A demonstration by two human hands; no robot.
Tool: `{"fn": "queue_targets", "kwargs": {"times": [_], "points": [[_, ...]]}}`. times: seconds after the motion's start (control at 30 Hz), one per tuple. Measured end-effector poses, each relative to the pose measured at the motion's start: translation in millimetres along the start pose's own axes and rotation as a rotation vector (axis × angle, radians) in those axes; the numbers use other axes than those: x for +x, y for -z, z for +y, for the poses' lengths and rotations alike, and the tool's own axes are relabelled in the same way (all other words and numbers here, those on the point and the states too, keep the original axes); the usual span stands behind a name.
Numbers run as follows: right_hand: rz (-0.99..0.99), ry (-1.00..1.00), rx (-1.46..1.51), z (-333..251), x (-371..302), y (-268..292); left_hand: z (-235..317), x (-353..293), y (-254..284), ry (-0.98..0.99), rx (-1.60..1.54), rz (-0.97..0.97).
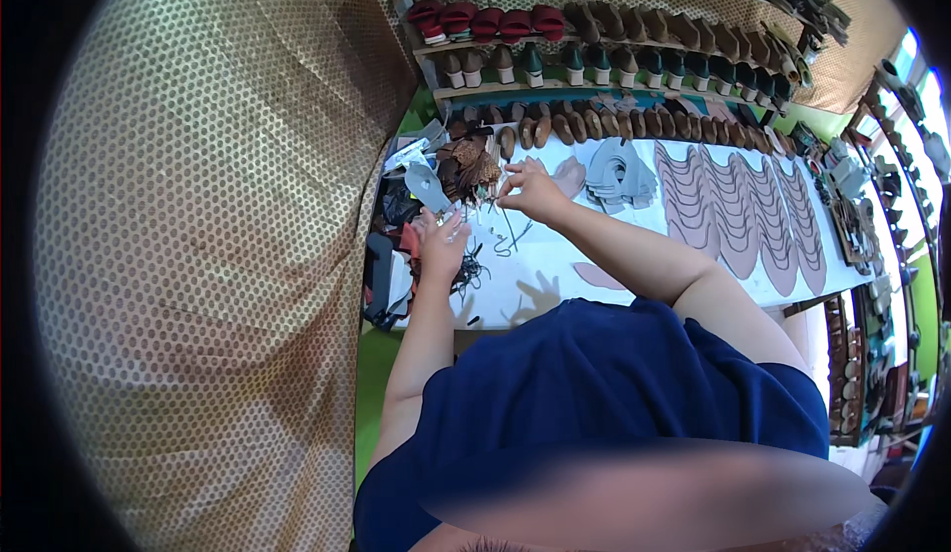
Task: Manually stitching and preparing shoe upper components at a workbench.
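Note:
My left hand [443, 247] is over the left part of the white table, its fingers apart, beside a grey sole-shaped piece [427, 187]. Whether a small glint at its fingertips is a separate object is unclear. My right hand [533, 193] reaches across from the right, with fingers bent and drawn together at the tips. Anything pinched there is too small to name. Just beyond both hands lies a heap of brown woven pieces [475, 170]. Thin dark cords [510, 240] lie below my right hand, and a tangle of black strips [470, 271] is by my left wrist.
Rows of pinkish curved cut-outs [738, 210] cover the table's right side. Stacked grey pieces [621, 173] lie near the middle. Shoes line the back, with red shoes [485, 24] on a shelf above. A patterned gold curtain [228, 255] hangs close on the left.

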State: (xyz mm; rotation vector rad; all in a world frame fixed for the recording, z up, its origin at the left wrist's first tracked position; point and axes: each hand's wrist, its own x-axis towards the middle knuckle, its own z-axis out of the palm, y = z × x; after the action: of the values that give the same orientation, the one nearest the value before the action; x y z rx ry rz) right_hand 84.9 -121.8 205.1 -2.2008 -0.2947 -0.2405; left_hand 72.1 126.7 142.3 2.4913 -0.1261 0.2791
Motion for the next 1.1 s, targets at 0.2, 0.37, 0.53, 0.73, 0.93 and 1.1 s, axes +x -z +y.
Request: {"fn": "queue_targets", "kwargs": {"times": [0.2, 0.37, 0.53, 0.73, 0.93, 1.1], "points": [[-0.108, 0.052, -0.063, 4, -26, 12, 74, -11, 2, -0.246, -0.228, -0.145], [-0.157, 0.100, -0.013, 22, -38, 27, 69, -13, -18, -0.196, -0.475, -0.283], [-0.165, 0.061, -0.086, 36, -57, 45, 70, -17, -22, -0.149, -0.582, -0.330], [-0.159, 0.023, -0.053, 40, -76, 58, 93, -29, -14, -0.064, -0.738, -0.434], [-0.122, -0.013, 0.018, 38, -87, 67, 114, -34, -18, -0.049, -0.849, -0.339], [-0.137, 0.006, -0.008, 41, -90, 73, 132, -37, -7, -0.142, -0.710, -0.264]]}}
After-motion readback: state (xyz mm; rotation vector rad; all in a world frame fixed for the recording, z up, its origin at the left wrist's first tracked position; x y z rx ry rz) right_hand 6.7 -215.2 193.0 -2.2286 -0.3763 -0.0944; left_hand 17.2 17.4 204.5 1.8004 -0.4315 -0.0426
